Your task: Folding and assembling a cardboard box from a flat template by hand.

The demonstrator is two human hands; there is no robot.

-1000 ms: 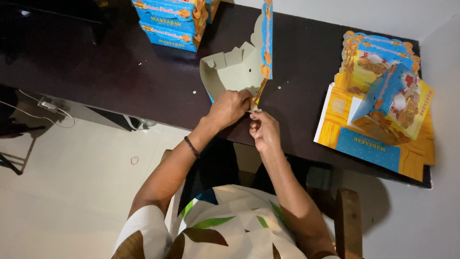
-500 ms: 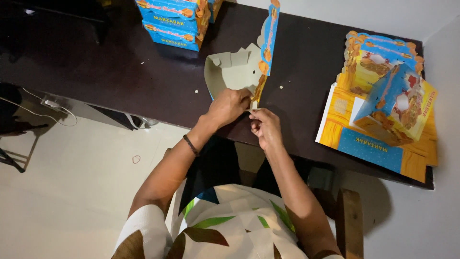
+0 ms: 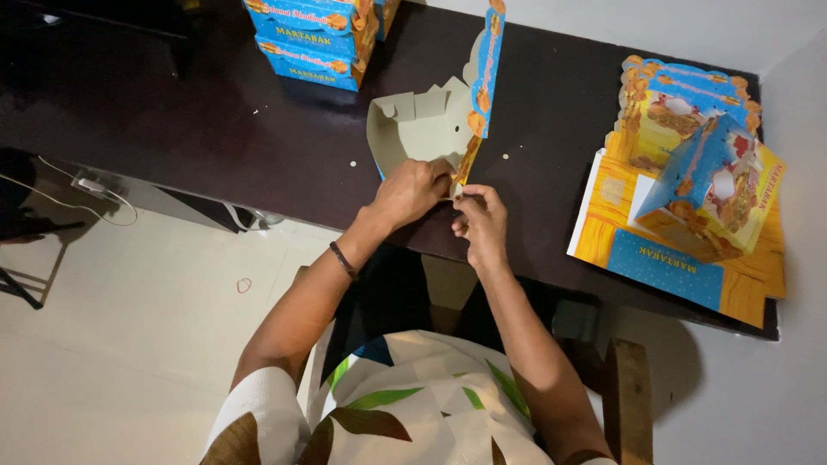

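2 hands, left hand [image 3: 415, 189] and right hand [image 3: 479, 217], pinch the half-folded carton's [image 3: 431, 129] corner flap.

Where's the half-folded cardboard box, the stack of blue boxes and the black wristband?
half-folded grey cardboard box [image 3: 422, 129], head view, bare inner panel
stack of finished blue boxes [image 3: 314, 39], head view, front side
black wristband [image 3: 344, 259], head view, band on left wrist

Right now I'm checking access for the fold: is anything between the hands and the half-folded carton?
Nothing visible: the left hand and the right hand both already touch the half-folded carton at its near corner, on the dark table.
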